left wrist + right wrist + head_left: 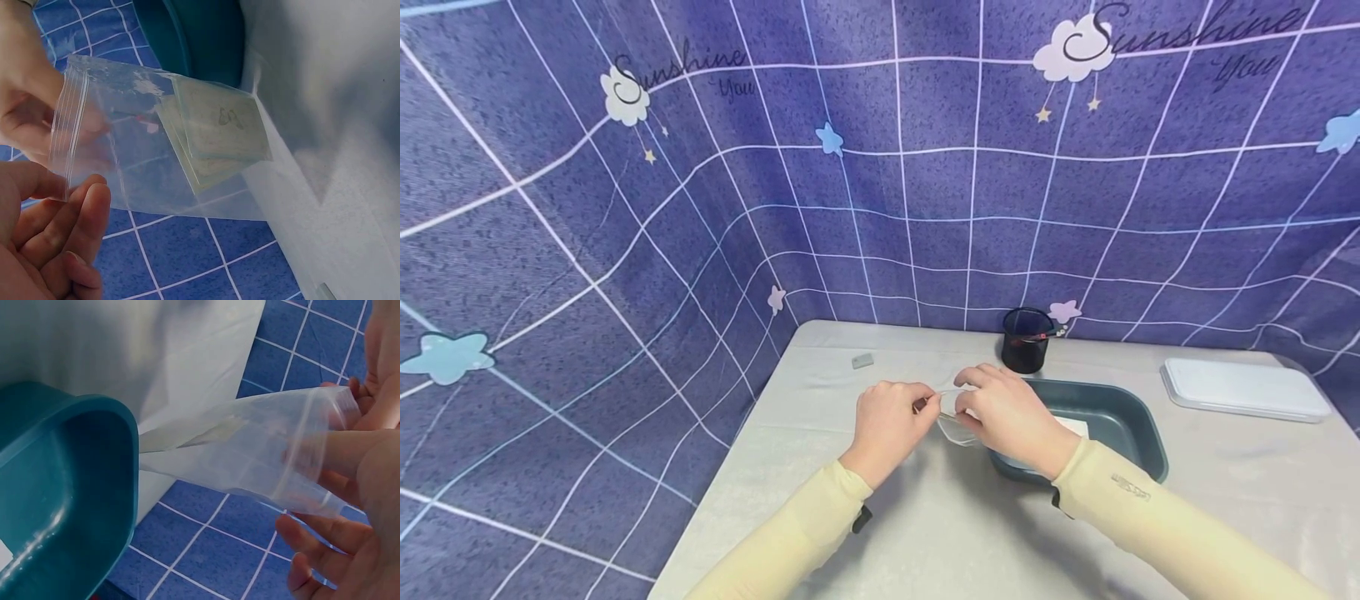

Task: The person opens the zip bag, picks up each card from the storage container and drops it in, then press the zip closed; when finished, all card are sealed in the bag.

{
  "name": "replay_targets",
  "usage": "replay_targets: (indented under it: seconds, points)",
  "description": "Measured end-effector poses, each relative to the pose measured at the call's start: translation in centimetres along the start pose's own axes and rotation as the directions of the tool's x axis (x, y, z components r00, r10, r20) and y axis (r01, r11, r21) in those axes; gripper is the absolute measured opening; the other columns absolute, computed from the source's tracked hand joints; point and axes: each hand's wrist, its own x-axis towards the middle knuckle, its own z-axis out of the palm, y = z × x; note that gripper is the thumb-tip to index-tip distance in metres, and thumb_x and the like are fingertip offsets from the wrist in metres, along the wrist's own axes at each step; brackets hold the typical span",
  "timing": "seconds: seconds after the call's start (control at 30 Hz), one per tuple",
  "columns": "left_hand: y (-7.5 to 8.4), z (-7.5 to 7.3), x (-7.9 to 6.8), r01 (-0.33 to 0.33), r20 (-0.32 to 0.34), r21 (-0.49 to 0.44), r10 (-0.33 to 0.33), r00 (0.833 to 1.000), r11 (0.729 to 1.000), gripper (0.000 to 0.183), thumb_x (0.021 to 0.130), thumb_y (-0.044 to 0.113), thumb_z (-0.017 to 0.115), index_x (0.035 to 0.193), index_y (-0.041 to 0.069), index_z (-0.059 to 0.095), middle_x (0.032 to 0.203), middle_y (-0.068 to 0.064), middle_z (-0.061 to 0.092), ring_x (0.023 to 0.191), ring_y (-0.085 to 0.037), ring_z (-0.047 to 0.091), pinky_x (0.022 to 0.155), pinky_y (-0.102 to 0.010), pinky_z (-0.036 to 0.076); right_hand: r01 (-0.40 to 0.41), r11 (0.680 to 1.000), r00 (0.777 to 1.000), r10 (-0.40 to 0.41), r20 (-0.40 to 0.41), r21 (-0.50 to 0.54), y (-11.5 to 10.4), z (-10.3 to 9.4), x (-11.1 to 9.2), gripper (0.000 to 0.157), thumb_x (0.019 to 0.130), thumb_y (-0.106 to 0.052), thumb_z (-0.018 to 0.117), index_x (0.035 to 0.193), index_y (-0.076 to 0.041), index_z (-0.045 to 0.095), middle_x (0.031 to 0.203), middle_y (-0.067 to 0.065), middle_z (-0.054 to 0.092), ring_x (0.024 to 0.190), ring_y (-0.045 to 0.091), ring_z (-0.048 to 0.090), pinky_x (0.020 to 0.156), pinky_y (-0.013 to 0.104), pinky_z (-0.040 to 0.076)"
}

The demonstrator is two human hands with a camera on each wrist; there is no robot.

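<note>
A clear zip bag (144,187) hangs between my two hands above the table, its zip strip at the top. Several pale yellowish square papers (228,128) lie at the bottom of the bag, the front one with a small dark mark. My left hand (891,425) pinches one end of the bag's mouth between thumb and fingers. Opposite it, my right hand (1011,417) holds the other side of the mouth, one digit within the opening and the other fingers along the outside. In the right wrist view the mouth (312,450) stands apart.
A dark teal tray (1150,433) stands right behind my right hand, with a white piece (1072,426) in it. Behind it is a black mesh pen cup (1024,346). A white flat case (1243,387) lies at the right, a small grey block (862,361) at the back left.
</note>
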Motion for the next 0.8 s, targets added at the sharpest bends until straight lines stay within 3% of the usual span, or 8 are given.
replay_targets:
  seconds: [0.3,0.43,0.6,0.8]
  points:
    - [-0.2,0.1,-0.1,0.0,0.012,-0.012,0.0,1.0,1.0,0.012,0.089,0.023,0.073,0.084,0.024,0.084,0.07,0.014,0.072,0.055,-0.003,0.06,0.051,-0.028,0.046,0.031,0.997,0.998,-0.027,-0.05,0.073,-0.3,-2.5,-1.3,0.001,0.091,-0.018,0.08,0.09,-0.018,0.079,0.113,0.006,0.07,0.103,0.024,0.066,0.082,0.045,0.052]
    - [-0.3,0.2,-0.1,0.002,0.011,-0.011,-0.002,1.0,1.0,0.012,0.089,0.023,0.073,0.083,0.024,0.084,0.07,0.014,0.072,0.055,-0.003,0.059,0.05,-0.028,0.046,0.052,0.994,0.994,-0.042,-0.102,0.098,-0.2,-3.6,-2.1,0.006,0.093,-0.017,0.076,0.097,-0.015,0.079,0.114,0.002,0.069,0.102,0.022,0.065,0.082,0.044,0.052]
    - [-0.3,0.3,-0.2,0.014,0.011,-0.013,-0.014,1.0,1.0,0.012,0.089,0.024,0.073,0.083,0.025,0.084,0.07,0.015,0.072,0.056,-0.004,0.06,0.051,-0.029,0.045,0.043,0.996,0.987,-0.031,-0.158,0.073,0.4,-4.9,-2.8,0.009,0.092,-0.019,0.072,0.098,-0.014,0.077,0.102,-0.005,0.069,0.092,0.016,0.063,0.078,0.04,0.052]
    - [-0.2,0.1,-0.2,0.022,0.008,-0.016,-0.022,1.0,1.0,0.012,0.088,0.025,0.073,0.083,0.026,0.084,0.069,0.016,0.071,0.057,-0.006,0.062,0.051,-0.03,0.045,-0.024,1.0,0.987,0.027,-0.16,0.017,2.3,-5.6,-4.2,0.008,0.089,-0.015,0.073,0.096,-0.015,0.077,0.088,-0.008,0.068,0.072,0.012,0.06,0.064,0.038,0.051]
